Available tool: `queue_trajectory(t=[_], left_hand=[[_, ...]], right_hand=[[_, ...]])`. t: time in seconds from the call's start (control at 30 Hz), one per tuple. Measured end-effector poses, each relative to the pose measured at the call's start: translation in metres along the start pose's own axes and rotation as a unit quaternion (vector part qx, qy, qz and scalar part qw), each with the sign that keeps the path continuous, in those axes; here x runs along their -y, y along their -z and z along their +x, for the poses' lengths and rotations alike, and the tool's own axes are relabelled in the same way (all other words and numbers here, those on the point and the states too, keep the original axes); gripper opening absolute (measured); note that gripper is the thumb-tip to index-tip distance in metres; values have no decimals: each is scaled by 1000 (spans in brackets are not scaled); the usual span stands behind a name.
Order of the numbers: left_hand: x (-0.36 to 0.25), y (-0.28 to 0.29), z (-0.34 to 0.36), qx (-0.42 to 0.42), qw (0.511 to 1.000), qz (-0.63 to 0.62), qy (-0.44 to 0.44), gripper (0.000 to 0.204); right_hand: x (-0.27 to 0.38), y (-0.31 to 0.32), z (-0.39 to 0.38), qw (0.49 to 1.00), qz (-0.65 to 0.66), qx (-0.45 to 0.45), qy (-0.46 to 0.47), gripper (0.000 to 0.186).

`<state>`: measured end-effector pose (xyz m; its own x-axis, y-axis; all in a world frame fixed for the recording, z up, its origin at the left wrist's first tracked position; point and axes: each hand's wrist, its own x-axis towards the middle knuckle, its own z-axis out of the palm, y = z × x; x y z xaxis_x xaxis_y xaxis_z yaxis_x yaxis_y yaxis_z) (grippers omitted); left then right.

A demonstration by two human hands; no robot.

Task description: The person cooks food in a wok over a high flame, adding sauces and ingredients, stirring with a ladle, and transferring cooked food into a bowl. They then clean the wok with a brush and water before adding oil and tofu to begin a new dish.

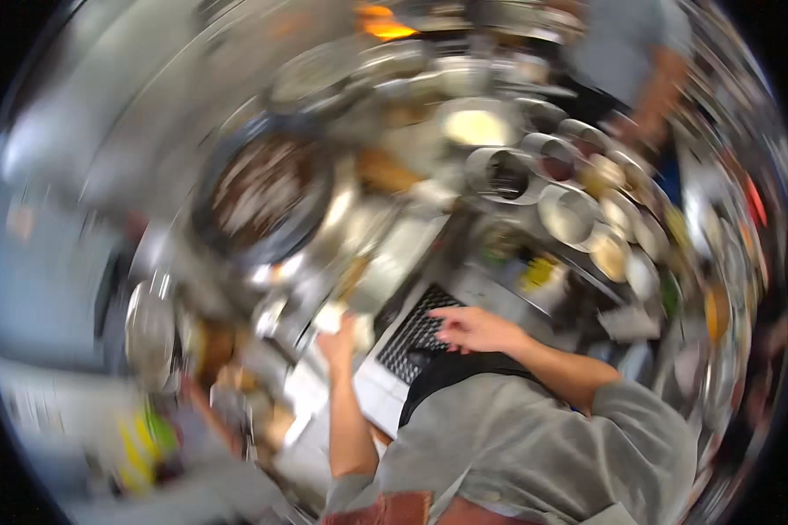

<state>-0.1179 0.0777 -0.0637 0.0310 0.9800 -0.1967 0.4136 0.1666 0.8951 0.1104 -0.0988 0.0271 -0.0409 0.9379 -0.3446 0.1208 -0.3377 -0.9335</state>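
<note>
Motion smears much of the head view. My left hand (337, 343) is closed around a crumpled white cloth (330, 315) beside the metal counter edge. A stick that looks like a wooden handle (353, 276) lies just beyond the cloth; whether it touches the hand, I cannot tell. In front of my waist is my right hand (474, 331), its fingers loosely apart and nothing visible in them. Below it lies a black grid mat (411, 348). Past my left hand stands a large dark-rimmed round pan (267, 194) with brown, shiny contents.
Several steel containers (503, 178) crowd the counter on the right, near a bowl with pale yellow contents (479, 129). Orange flame (385, 24) burns at the far side. A co-worker (630, 52) in grey stands at the far right. Blurred vessels (151, 328) sit at left.
</note>
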Motion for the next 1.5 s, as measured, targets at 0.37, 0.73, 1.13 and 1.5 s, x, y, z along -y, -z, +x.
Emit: queue_trajectory(t=[0.37, 0.73, 1.13, 1.5], left_hand=[[-8, -33, -6, -228, 800, 510, -218, 46], [-43, -212, -270, 568, 647, 288, -419, 35], [-89, -246, -547, 861, 284, 107, -409, 27], [-30, -235, -353, 776, 565, 224, -172, 22]], right_hand=[[-124, 12, -222, 928, 133, -347, -18, 54], [-163, -199, -478, 670, 323, -636, -207, 19], [-138, -115, -623, 359, -231, -861, -277, 25], [-169, -27, -665, 587, 41, -763, -268, 19]])
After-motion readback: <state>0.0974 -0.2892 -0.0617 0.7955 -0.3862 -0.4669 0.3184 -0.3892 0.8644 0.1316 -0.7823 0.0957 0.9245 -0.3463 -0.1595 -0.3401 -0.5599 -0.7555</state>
